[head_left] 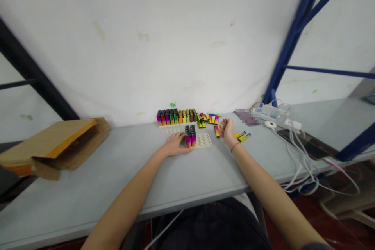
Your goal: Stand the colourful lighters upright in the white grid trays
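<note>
Two bare hands work at the grey table (pixel 123 179): the left hand (pixel 173 144) lies spread, fingertips just beside upright gradient-coloured tubes (pixel 190 137) and a white dimpled tray (pixel 204 140) — the right hand (pixel 227 131), wrist raised, curls round what seems a small dark tube (pixel 224 123) — too small to be sure

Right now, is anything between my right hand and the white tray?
Yes: one loose red-and-yellow tube lies on the table between your right hand and the white tray, just left of the hand.
</note>
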`<state>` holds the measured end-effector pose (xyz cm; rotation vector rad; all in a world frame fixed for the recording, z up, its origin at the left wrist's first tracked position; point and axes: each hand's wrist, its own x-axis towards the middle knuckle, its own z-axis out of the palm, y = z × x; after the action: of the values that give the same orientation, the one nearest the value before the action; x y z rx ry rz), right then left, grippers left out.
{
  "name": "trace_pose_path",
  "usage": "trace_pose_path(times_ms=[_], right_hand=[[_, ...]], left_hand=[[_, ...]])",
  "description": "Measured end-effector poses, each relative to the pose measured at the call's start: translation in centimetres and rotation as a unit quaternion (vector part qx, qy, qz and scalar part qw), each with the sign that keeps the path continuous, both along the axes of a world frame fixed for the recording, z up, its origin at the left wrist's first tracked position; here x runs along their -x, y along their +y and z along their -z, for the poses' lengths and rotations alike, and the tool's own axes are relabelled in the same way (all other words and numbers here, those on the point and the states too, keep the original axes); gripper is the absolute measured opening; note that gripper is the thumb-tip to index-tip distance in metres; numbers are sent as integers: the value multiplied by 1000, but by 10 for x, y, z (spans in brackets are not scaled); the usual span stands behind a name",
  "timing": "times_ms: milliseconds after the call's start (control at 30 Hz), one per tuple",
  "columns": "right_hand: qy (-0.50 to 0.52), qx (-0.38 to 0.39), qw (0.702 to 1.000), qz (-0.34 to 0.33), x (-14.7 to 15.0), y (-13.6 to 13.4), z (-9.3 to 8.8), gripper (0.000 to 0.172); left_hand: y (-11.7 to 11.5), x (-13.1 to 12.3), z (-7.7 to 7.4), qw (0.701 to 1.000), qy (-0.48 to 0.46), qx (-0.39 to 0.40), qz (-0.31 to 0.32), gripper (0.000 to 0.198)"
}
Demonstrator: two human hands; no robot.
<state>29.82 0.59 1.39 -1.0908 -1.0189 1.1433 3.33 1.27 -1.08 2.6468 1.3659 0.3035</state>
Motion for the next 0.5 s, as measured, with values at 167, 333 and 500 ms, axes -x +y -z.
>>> trace_pose_path(times_ms=[167,333,500], right_hand=[[50,33,997,53,3,0,0,51],[55,65,994,62,8,-3,-3,52],[64,46,997,22,7,-5,-4,49]], left_hand=[[-2,-1,-2,1000,1,-1,-3,79],[-3,-1,-4,1000,13,3,-8,80],[-1,0,-1,1000,14,-1,-5,82]])
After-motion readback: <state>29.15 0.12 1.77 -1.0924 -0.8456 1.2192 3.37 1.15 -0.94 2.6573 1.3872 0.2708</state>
